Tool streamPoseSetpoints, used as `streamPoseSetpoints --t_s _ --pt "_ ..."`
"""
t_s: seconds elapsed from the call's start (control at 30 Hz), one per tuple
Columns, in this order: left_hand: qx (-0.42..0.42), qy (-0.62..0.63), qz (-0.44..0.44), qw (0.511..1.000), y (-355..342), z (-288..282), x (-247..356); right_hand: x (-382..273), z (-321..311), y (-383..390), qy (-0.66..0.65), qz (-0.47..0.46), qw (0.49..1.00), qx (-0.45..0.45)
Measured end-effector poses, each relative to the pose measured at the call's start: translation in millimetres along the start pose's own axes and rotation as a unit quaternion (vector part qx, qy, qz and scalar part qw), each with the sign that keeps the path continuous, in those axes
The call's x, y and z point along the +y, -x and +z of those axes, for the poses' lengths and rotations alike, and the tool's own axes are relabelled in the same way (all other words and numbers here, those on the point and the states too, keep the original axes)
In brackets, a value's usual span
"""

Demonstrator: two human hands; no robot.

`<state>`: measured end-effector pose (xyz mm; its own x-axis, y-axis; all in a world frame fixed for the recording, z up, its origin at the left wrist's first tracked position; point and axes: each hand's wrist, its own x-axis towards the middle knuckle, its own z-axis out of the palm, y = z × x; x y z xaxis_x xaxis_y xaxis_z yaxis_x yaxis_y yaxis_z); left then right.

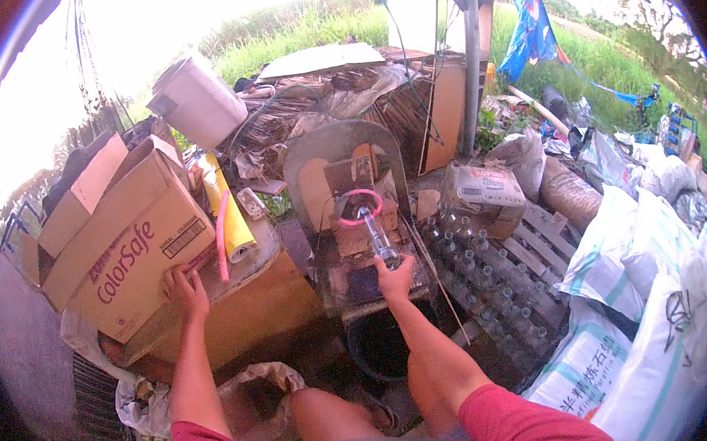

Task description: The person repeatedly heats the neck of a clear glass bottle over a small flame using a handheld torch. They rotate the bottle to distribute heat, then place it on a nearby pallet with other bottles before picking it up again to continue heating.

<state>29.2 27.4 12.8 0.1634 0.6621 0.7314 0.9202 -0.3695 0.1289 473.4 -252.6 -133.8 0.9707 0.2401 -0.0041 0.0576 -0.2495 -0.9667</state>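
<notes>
My right hand (395, 274) is closed around the lower end of a clear glass bottle (379, 235), which points away from me at the middle of the view. Its neck overlaps a pink ring (362, 192) in front of a worn upright stand with cardboard pieces (313, 156); I cannot tell whether they touch. My left hand (187, 289), fingers apart and bent, rests against the lower right part of a large cardboard box (126, 254). A pink tube (223, 240) and a yellow roll (227, 212) lie beside that box. A black bucket (373, 349) is below the bottle.
Rows of empty glass bottles (488, 287) fill the right middle, by a worn carton (482, 197). White sacks (622, 362) pile up at the right. A white bucket (198, 103) lies tilted behind. A metal pole (468, 81) rises at the back, and a crumpled sack (251, 394) is low down.
</notes>
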Motion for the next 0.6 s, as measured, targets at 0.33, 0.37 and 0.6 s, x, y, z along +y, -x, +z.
streamPoseSetpoints --t_s 0.33,0.37,0.6 --pt "-0.021 -0.032 -0.015 0.999 6 -19 18 -17 -1 20 0.002 0.059 0.996 -0.064" --pt "-0.031 -0.034 -0.026 0.999 7 -19 17 -19 -3 20 0.001 0.043 0.997 -0.06" --pt "-0.003 -0.06 -0.001 0.998 6 -18 17 -10 3 8 0.013 0.028 0.999 -0.043"
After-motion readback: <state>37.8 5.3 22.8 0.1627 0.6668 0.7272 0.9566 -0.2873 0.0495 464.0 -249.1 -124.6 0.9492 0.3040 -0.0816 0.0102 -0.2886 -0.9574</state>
